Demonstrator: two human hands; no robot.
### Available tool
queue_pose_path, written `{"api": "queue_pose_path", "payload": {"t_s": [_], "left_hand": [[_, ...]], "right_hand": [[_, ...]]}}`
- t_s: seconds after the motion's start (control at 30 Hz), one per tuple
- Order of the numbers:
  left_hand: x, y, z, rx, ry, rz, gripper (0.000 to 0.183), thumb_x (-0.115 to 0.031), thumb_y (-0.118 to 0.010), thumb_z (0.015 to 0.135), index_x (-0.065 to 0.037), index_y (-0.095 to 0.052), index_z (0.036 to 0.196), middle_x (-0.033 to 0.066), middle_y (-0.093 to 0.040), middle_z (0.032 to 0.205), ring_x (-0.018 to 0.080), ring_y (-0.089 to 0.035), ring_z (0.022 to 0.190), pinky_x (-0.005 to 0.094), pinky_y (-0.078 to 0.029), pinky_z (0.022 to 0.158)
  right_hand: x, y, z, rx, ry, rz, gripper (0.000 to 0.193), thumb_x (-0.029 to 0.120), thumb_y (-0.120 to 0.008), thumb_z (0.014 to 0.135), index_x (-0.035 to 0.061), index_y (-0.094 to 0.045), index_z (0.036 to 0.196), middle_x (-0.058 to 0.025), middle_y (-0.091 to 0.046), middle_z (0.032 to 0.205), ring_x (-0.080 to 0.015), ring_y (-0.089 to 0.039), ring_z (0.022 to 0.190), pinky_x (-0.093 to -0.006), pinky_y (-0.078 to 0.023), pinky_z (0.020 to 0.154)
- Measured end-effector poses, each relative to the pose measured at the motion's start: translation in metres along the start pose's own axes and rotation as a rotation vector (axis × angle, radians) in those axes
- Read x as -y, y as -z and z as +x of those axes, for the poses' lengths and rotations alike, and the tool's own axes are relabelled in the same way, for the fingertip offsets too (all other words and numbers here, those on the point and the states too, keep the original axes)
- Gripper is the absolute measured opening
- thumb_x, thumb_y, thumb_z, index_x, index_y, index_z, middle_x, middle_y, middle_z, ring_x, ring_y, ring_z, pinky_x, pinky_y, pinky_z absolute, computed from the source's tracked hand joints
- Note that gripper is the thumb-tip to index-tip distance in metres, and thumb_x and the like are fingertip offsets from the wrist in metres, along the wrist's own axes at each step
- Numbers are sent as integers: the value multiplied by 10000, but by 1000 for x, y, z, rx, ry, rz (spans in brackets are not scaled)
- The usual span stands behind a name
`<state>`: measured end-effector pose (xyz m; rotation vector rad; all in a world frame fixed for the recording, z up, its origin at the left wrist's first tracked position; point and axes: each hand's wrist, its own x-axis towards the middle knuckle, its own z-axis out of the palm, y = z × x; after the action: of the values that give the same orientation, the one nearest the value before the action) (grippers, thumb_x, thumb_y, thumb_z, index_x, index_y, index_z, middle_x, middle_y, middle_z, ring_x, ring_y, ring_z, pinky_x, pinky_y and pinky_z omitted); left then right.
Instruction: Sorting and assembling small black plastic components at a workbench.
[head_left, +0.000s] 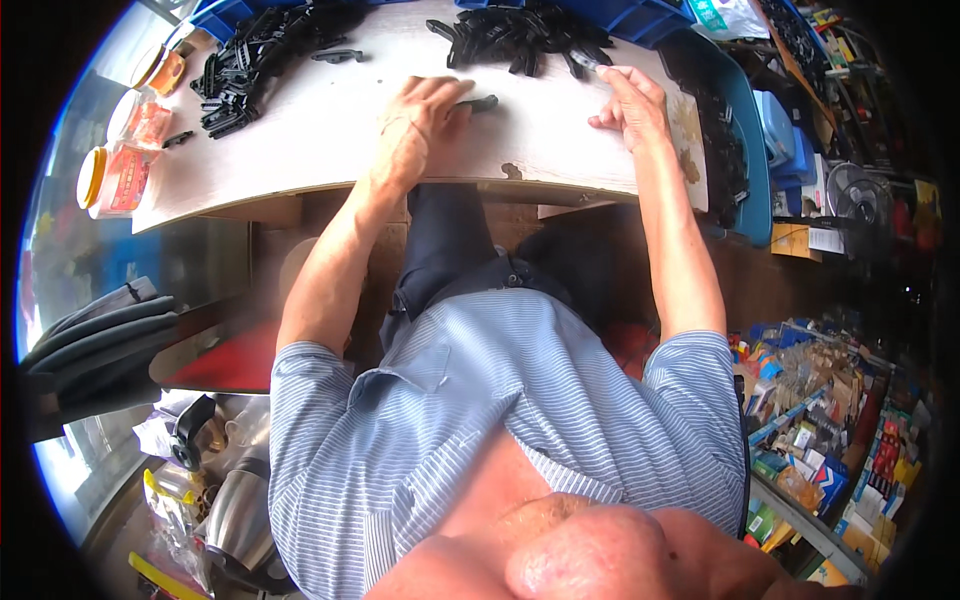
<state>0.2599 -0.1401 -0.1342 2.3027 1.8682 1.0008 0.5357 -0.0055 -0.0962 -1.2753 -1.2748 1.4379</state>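
Note:
On the white tabletop (560, 130), my left hand (412, 125) curls its fingers round a small dark plastic part (482, 103), whose end sticks out to the right. My right hand (635, 105) reaches to the near right edge of a heap of black plastic parts (515, 38). Its fingertips touch or nearly touch one part with a shiny grey end (582, 62), while the thumb stays apart below. A second, larger heap of black parts (245, 75) lies at the far left. One loose part (338, 56) rests between the heaps.
Jars with orange-yellow lids (125, 180) line the table's left end. Blue bins (640, 20) stand along the back. At the right, a teal tub (750, 150) holds more black parts. My legs are under the front edge. A small fan (855, 190) stands farther right.

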Motion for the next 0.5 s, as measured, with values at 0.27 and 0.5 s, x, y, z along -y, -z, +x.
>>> {"api": "queue_pose_path", "payload": {"t_s": [0.27,0.5], "left_hand": [[-11,17,14,-258,-177,-95,346,-183,-719,918,-69,-670,1240,133,-704,1149,317,-663,1031,400,-538,894],[-6,13,1,-97,54,-326,209,-137,-745,880,-55,-732,1072,99,-723,887,261,-692,764,350,-554,685]], "right_hand": [[-2,-65,-40,373,8,-58,277,233,-812,835,34,-673,968,-39,-646,681,-87,-548,435,-274,-536,430],[-10,-94,-45,440,73,-90,282,243,-792,867,24,-659,982,1,-598,648,-76,-522,421,-258,-513,440]]}}
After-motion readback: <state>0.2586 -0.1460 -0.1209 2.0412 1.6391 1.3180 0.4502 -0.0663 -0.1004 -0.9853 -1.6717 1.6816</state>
